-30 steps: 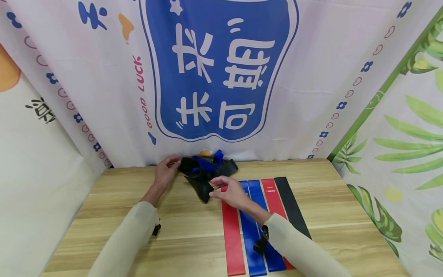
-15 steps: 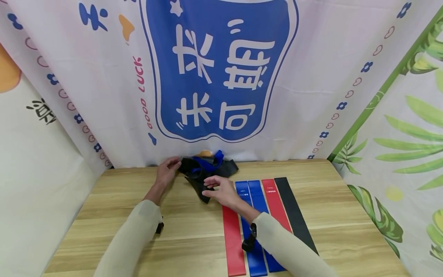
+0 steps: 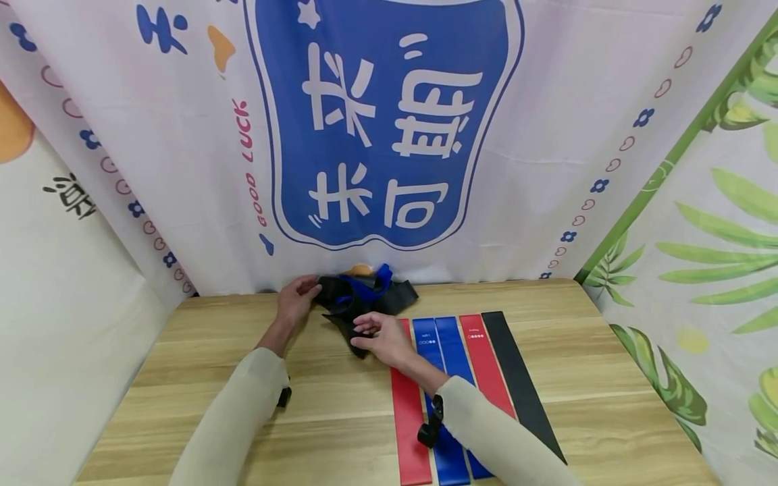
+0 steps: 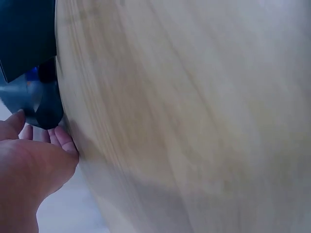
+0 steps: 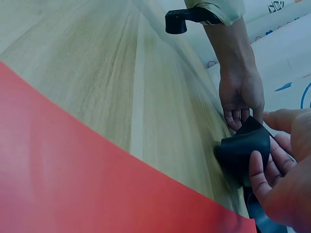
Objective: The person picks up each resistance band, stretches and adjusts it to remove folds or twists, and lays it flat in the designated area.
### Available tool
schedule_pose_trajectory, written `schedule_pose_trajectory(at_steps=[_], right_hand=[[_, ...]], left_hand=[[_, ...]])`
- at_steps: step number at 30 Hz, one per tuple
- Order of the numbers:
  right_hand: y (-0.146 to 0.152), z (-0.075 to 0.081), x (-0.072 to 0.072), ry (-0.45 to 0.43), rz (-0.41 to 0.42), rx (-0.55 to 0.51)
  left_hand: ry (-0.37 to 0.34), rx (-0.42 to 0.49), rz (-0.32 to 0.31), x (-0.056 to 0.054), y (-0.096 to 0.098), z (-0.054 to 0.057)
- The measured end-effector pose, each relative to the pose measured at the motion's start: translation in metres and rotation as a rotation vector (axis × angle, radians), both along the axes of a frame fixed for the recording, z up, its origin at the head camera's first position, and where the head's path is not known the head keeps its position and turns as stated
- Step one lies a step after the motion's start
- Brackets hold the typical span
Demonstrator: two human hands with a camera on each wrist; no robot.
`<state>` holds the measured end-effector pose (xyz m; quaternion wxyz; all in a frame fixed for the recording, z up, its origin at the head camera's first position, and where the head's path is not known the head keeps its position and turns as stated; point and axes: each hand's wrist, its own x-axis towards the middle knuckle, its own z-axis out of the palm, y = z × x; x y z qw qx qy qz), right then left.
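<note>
A tangled heap of black and blue resistance bands lies at the table's back edge, a blue band looped over the black ones. My left hand holds the heap's left end, where a black band curls; in the left wrist view its thumb and fingertips meet the band's lower edge. My right hand pinches a black flap that sticks out toward the front, thumb on one side and fingers on the other. Part of the heap is hidden behind the right fingers.
Flat bands lie side by side on the wooden table: a red band, two blue bands, another red band and a black band. The right forearm crosses over them. A printed cloth hangs behind the table.
My right hand has shifted left off the flat bands and onto the heap's black flap. The left hand has barely moved, staying at the heap's left end.
</note>
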<state>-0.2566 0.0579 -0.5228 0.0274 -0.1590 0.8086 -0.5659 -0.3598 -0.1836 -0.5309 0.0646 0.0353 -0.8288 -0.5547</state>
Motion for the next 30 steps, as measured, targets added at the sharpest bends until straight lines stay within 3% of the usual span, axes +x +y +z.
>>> schedule_pose_trajectory(at_steps=[5,11,21,30], right_hand=[[-0.001,0.001,0.002,-0.015,-0.005,0.003],[0.003,-0.002,0.002,-0.019,0.033,-0.024],[0.015,0.0,0.007,-0.076,0.025,-0.043],[0.028,-0.004,0.006,-0.126,0.023,-0.119]], left_hand=[[-0.021,0.002,-0.004,0.0,-0.001,0.002],[-0.062,0.093,-0.011,0.004,-0.011,0.006],[-0.141,0.207,-0.035,0.015,-0.029,0.018],[-0.124,0.195,-0.062,0.026,-0.044,0.022]])
